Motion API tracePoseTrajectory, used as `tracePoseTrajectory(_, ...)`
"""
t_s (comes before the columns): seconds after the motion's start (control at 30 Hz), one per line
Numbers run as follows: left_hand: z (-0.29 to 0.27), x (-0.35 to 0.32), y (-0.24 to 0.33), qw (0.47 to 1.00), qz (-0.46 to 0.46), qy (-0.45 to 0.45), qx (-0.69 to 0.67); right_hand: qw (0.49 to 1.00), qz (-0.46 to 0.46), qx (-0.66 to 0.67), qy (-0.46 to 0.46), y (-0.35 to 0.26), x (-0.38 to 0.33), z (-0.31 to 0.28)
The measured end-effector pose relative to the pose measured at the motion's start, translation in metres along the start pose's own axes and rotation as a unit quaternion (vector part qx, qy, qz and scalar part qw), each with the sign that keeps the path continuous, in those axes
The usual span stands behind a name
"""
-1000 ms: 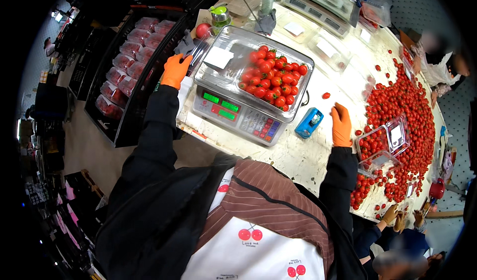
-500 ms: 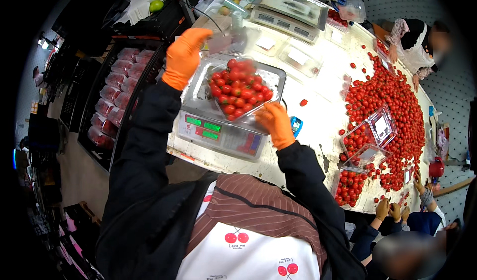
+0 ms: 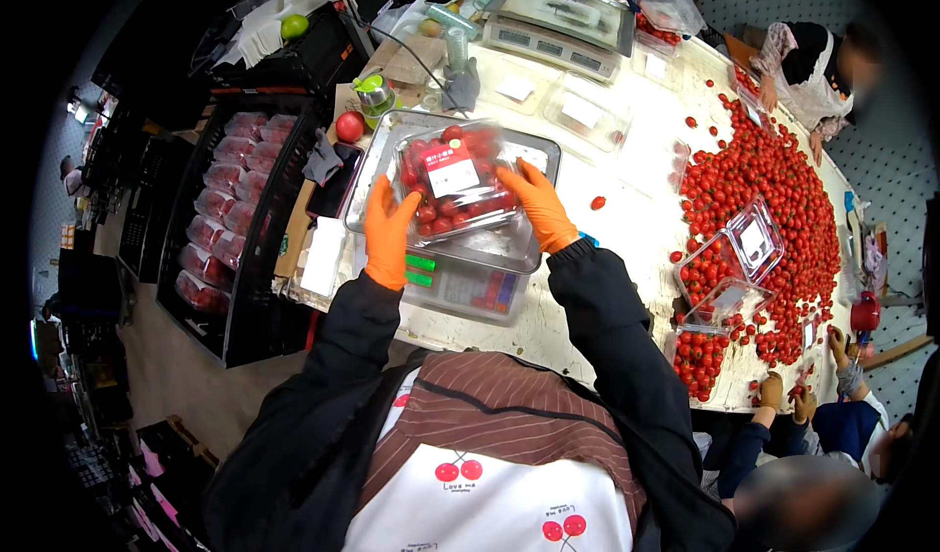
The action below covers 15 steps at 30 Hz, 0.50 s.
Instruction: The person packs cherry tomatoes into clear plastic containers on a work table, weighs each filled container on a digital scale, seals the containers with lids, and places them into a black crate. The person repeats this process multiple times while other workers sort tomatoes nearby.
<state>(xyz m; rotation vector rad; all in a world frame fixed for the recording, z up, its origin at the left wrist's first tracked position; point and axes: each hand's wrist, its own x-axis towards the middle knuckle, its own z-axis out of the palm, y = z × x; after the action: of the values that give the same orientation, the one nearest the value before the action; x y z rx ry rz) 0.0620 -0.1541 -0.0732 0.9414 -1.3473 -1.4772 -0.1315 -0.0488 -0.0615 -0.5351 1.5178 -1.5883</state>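
Left hand (image 3: 390, 234) and right hand (image 3: 537, 204), both orange-gloved, gripped a closed clear tomato box (image 3: 452, 182) from its left and right sides, over the scale tray (image 3: 529, 243) on the desk (image 3: 636, 219). Loose tomatoes (image 3: 774, 175) lay far right; a black crate (image 3: 250, 258) of filled boxes sat left.

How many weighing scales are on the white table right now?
2. One scale sits directly under the tomato box held by the left hand and right hand; another scale is at the table's far end. Others may be hidden.
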Motion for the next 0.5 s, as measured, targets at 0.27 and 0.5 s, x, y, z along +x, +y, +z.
tracePoseTrajectory(0.27,0.009,-0.012,0.031,0.982,0.055,-0.16,-0.081,0.988,-0.042,0.151,-0.008,-0.006,-0.032,0.018)
tracePoseTrajectory(0.5,0.015,-0.023,0.06,0.966,-0.098,-0.141,-0.193,0.981,-0.031,0.18,0.067,-0.038,-0.067,0.03)
